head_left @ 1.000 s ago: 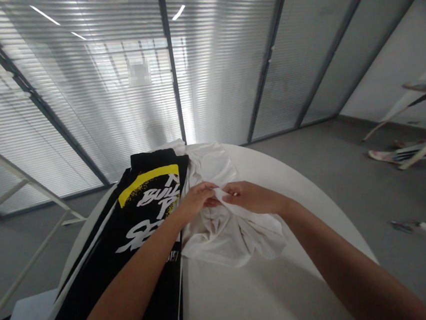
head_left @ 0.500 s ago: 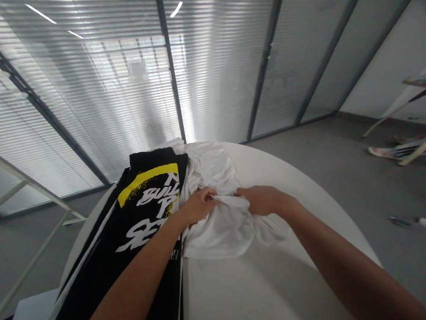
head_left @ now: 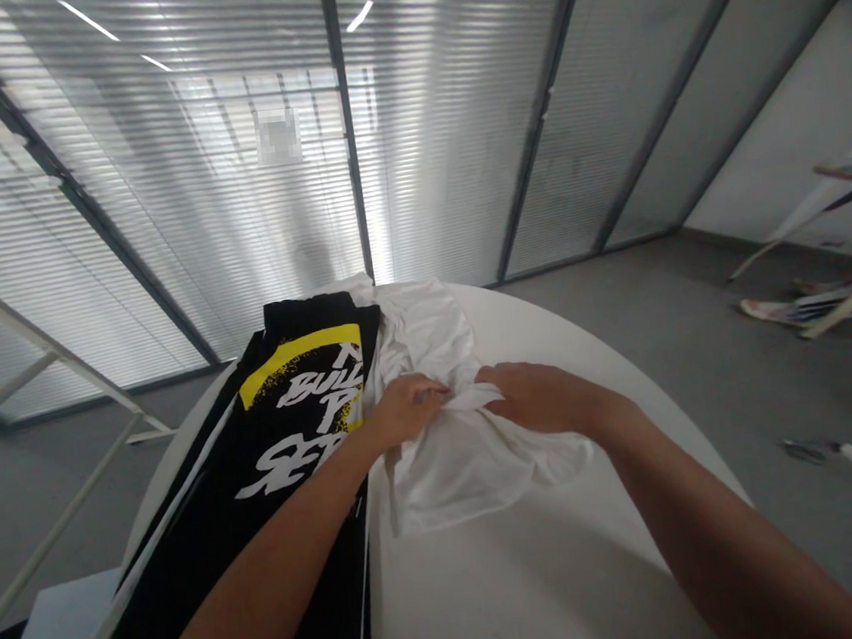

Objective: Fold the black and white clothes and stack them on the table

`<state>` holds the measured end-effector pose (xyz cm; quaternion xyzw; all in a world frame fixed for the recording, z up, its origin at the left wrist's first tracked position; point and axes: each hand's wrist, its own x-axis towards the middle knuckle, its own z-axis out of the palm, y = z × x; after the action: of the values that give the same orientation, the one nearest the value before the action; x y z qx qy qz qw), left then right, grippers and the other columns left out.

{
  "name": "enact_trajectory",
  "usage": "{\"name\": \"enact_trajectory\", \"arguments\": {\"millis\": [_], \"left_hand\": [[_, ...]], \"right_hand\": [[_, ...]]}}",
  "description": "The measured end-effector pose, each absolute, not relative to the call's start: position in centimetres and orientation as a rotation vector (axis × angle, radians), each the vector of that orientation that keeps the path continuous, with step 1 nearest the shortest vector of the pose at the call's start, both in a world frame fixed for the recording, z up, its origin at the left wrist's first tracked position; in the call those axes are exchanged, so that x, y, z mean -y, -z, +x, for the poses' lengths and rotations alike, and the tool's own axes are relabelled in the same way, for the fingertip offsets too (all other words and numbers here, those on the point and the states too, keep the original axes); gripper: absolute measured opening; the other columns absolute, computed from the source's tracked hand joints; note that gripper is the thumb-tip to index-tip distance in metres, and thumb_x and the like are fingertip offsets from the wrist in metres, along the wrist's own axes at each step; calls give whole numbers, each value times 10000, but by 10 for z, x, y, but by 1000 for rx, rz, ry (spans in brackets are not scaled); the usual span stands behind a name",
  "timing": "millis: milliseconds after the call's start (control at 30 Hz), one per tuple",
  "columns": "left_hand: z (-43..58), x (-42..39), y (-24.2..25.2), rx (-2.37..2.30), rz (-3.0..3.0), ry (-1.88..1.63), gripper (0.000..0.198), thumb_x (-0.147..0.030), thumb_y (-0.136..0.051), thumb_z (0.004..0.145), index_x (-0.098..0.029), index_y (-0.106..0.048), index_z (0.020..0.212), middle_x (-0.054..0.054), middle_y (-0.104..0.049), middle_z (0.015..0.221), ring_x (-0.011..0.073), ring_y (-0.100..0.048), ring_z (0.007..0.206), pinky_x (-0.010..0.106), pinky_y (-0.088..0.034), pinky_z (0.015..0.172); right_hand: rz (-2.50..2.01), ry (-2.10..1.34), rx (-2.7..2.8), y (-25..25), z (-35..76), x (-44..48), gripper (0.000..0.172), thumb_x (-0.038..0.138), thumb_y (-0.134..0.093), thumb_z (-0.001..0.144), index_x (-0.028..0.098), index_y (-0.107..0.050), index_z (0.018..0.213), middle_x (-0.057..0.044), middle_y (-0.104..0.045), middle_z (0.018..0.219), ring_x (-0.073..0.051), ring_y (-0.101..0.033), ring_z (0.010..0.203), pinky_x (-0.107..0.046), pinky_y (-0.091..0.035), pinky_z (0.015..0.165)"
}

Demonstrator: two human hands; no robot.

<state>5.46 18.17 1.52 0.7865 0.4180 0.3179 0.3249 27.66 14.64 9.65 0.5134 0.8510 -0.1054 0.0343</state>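
- Head view: cloth (head_left: 449, 483) lies bunched, in folds, on the tabletop (head_left: 453, 598).
- Left hand (head_left: 405, 409), above the tabletop, pinches the cloth.
- Right hand (head_left: 535, 394), close beside it, also grips the cloth; its fingertips are partly hidden.
- Black garment (head_left: 222, 510) covers the tabletop's left side.
- Blinds (head_left: 236, 227) stand beyond the tabletop.

L hand (head_left: 410, 409) & R hand (head_left: 539, 394) grip wht cloth (head_left: 460, 477) on rnd tbl (head_left: 490, 595); blk garment (head_left: 226, 515) alongside.
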Motion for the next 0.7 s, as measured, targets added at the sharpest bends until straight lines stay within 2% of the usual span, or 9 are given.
{"name": "enact_trajectory", "arguments": {"millis": [167, 333, 400, 567, 700], "left_hand": [[55, -189, -25, -1036, 1392, -1052, 197, -229, -547, 785, -155, -697, 888, 45, -709, 827, 172, -678, 772, 306, -542, 751], [57, -188, -28, -913, 1094, -1031, 264, -345, -625, 769, -149, -639, 944, 31, -667, 697, 166, -647, 589, 312, -553, 574], [57, -188, -28, -950, 1132, -1024, 276, -338, -649, 755, -149, -635, 956, 24, -662, 706, 146, -629, 579, 281, -537, 560], [51, -196, -21, -1084, 1176, -1092, 404, -158, -642, 685, -159, -627, 1089, -7, -648, 705, 95, -570, 550, 207, -471, 533], [45, -205, -15, -1115, 1092, -1178, 512, -125, -604, 670, -166, -606, 1180, 1, -666, 758, 87, -564, 555, 198, -453, 529]], "right_hand": [[1548, 271, -2735, -106, 273, -134, 382, 353, -437, 925, 200, -557, 1253, -132, -623, 1215, -271, -595, 1097, -374, -436, 917], [1371, 489, -2828, -109, 263, -123, 432, 371, -438, 925, 202, -529, 1312, -129, -588, 1282, -278, -565, 1149, -396, -413, 965], [1268, 598, -2823, -110, 258, -119, 466, 337, -459, 913, 199, -492, 1356, -125, -577, 1292, -264, -559, 1154, -380, -404, 979], [1139, 728, -2748, -111, 249, -115, 621, 262, -530, 847, 190, -385, 1447, -141, -565, 1268, -258, -558, 1137, -353, -417, 951], [1272, 693, -2638, -103, 249, -115, 846, 278, -650, 736, 239, -289, 1499, -160, -545, 1293, -311, -587, 1103, -386, -448, 893]]}}
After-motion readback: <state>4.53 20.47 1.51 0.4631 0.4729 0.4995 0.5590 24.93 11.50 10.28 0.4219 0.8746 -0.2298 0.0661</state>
